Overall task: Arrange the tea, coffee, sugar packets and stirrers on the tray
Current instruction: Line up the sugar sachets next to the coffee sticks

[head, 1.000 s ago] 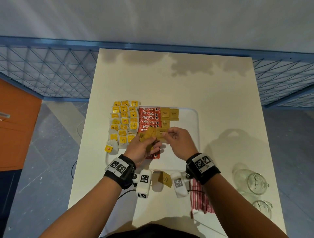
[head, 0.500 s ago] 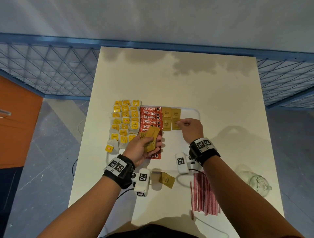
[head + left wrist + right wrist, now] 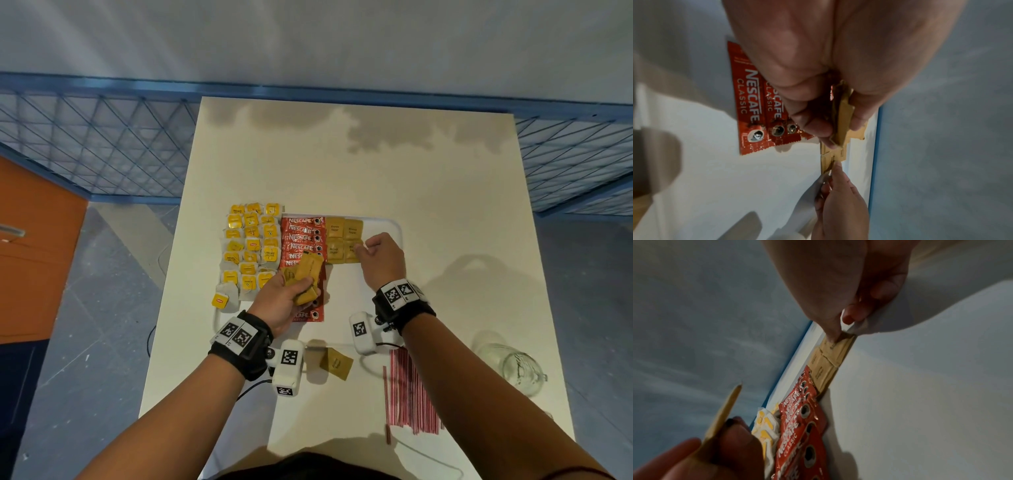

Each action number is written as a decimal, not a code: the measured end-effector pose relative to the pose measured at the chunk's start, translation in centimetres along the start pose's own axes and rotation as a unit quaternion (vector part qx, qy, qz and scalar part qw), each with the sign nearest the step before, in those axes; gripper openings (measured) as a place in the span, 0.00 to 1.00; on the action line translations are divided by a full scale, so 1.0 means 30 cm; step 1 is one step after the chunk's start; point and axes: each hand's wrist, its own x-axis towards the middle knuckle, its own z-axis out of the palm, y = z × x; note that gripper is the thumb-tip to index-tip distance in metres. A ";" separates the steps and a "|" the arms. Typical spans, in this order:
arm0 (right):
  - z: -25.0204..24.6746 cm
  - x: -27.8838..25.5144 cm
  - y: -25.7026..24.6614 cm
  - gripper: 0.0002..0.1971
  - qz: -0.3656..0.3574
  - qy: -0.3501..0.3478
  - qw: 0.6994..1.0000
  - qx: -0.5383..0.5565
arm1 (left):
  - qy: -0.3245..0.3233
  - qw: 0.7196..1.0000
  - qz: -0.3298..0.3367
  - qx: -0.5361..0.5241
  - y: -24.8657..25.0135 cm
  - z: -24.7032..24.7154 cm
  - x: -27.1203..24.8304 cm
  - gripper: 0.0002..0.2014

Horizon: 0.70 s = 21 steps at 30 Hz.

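On the white tray [image 3: 394, 226] lie yellow tea bags [image 3: 251, 246] at the left, red coffee sachets [image 3: 301, 240] in the middle and a block of brown sugar packets [image 3: 337, 230] to their right. My left hand [image 3: 301, 287] grips a small stack of sugar packets [image 3: 842, 113] above the coffee sachets. My right hand [image 3: 360, 248] reaches to the block's near right packet [image 3: 836, 345], which lies flat on the tray, and pinches its edge with curled fingers. Another sugar packet [image 3: 337, 363] lies on the table in front of the tray. Red stirrers [image 3: 411, 394] lie near the front right.
Two clear glass jars [image 3: 513, 370] stand near the table's right edge beside the stirrers. A blue mesh fence [image 3: 102, 144] runs behind and beside the white table [image 3: 342, 154]. An orange cabinet [image 3: 30, 246] stands at the left.
A second ago both hands met at the stack. My right hand then carried one packet right to the block and now stays on it. The left hand has hardly moved.
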 end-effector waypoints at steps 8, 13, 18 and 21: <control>-0.030 -0.131 -0.068 0.09 -0.111 -0.116 0.984 0.079 | -0.007 1.000 0.003 0.016 -0.009 0.001 -0.007 0.13; -0.017 -0.186 -0.072 0.07 -0.152 -0.198 0.965 0.081 | -0.022 0.998 -0.004 0.056 -0.022 0.004 -0.015 0.11; -0.037 -0.228 -0.091 0.04 -0.160 -0.157 0.965 0.135 | -0.032 0.999 -0.003 0.036 -0.014 0.012 -0.029 0.17; -0.055 -0.259 -0.099 0.05 -0.187 -0.165 0.959 0.133 | -0.019 1.000 -0.008 0.017 0.005 0.006 -0.030 0.19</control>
